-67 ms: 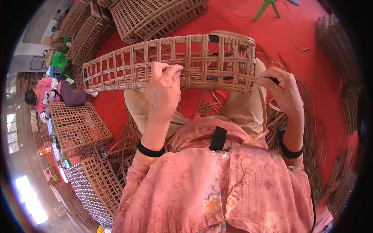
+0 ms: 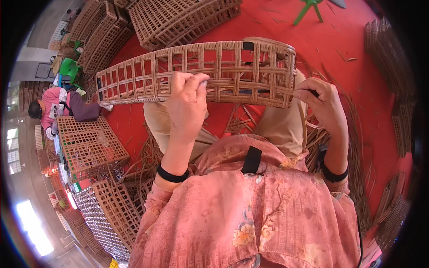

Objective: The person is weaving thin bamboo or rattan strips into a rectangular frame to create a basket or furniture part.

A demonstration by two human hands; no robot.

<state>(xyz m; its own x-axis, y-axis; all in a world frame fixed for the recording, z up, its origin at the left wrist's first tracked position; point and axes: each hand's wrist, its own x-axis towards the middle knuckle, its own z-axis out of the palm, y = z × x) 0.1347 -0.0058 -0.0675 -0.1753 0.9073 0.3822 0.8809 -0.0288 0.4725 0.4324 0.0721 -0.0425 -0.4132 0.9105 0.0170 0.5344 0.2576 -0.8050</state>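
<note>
A long, brown woven rattan frame (image 2: 219, 67) with an open lattice lies crosswise above my knees. My left hand (image 2: 187, 105) is in front of its middle, thumb and fingers pinched together at a lattice strand; the fingers hide what lies between them. At the frame's right end, my right hand (image 2: 324, 102) pinches the tip of a flat rattan strip (image 2: 286, 90) that runs out of the lattice. Dark bands wrap the frame at its upper right and far left corners.
Long loose rattan strips (image 2: 359, 165) lie on the red floor (image 2: 330, 53) at my right. Woven panels (image 2: 91, 145) stand at left, near a co-worker in pink (image 2: 56, 100). A large woven basket (image 2: 178, 20) is beyond the frame, and green stool legs (image 2: 308, 11) show at far right.
The frame appears very slightly farther right and lower. My right fingertips are a little closer to its right end. Both pinches look the same.
</note>
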